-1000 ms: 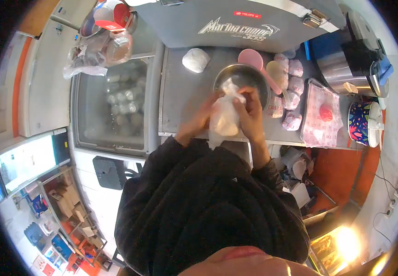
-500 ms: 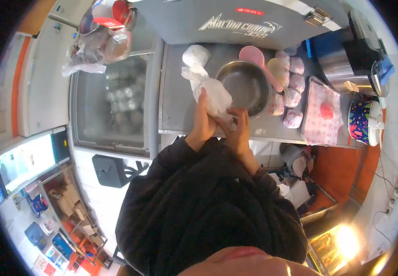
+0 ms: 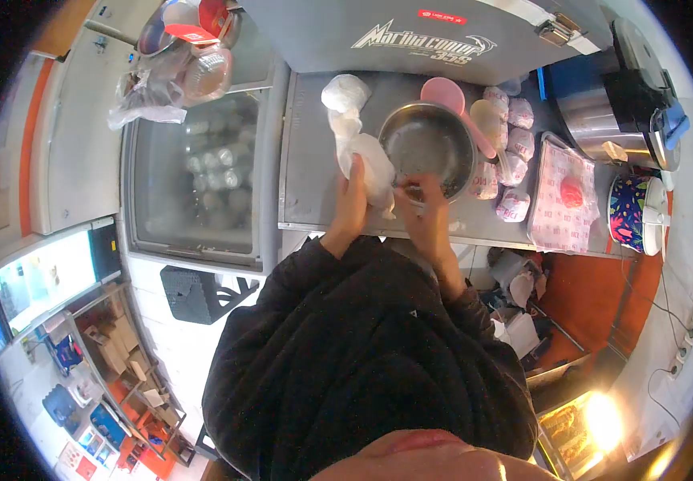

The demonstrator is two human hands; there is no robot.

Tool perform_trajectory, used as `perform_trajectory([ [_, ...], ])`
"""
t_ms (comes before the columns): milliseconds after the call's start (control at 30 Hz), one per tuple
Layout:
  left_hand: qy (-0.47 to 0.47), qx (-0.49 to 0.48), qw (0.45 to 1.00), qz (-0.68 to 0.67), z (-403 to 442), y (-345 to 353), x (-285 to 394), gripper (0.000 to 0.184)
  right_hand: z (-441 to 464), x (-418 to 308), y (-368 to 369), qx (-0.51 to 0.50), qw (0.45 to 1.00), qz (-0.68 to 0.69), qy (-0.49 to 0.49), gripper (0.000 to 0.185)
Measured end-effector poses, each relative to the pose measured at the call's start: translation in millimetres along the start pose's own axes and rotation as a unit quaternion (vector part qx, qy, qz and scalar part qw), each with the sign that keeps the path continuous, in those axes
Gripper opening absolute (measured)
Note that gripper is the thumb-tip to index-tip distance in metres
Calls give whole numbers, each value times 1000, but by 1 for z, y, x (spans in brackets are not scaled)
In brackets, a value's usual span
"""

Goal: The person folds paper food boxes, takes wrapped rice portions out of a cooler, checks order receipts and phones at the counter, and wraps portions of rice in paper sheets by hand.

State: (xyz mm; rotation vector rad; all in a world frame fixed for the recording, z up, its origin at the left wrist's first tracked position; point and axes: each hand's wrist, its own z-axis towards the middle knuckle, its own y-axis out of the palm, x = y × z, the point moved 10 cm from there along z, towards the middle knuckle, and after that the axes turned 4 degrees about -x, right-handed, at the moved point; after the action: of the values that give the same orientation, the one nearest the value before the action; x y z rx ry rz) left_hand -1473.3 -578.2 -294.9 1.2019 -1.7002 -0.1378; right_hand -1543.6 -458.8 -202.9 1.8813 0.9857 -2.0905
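Observation:
My left hand [image 3: 351,205] is closed around the side of a white plastic bag [image 3: 369,164], bulging in its lower part. The bag is twisted narrow toward the back, where a rounded white lump [image 3: 345,93] rests on the counter. My right hand [image 3: 428,212] is at the near rim of a metal bowl [image 3: 410,152], just right of the bag's lower end. Its fingers are curled and slightly blurred; whatever is between them is too small to make out. Beyond the bowl lies a pink dipper [image 3: 443,94], its handle pointing toward the wrapped bundles.
Several paper-wrapped bundles [image 3: 520,143] sit right of the bowl, beside a tray [image 3: 540,172] lined with printed paper. A patterned round container [image 3: 628,210] and a steel cooker [image 3: 595,112] stand further right. Behind is a grey cooler box [image 3: 322,40]; at left, a glass-topped freezer [image 3: 194,184].
My right hand has moved right, from the bag's lower end to the bowl's near rim. The bag hangs straighter in my left hand, which has barely moved.

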Motion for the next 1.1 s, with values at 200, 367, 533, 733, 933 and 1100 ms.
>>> perform_trajectory([
  [200,68,-41,996,43,-1,1,0,53,-2,-4,15,-3,999,-18,-35,15],
  [367,-71,-82,984,-142,1,10,-12,58,4,76,4,-14,946,288,147,13],
  [533,-85,-112,973,-183,-7,19,5,52,-4,105,-6,85,847,460,253,32],
  [733,-61,-35,997,43,-6,11,0,49,-16,98,-1,58,925,234,295,50],
  [933,304,-62,883,353,-27,61,71,35,-33,112,-19,169,897,312,262,52],
  [1100,345,-151,805,459,-37,98,63,30,-29,105,-29,184,886,364,221,52],
])
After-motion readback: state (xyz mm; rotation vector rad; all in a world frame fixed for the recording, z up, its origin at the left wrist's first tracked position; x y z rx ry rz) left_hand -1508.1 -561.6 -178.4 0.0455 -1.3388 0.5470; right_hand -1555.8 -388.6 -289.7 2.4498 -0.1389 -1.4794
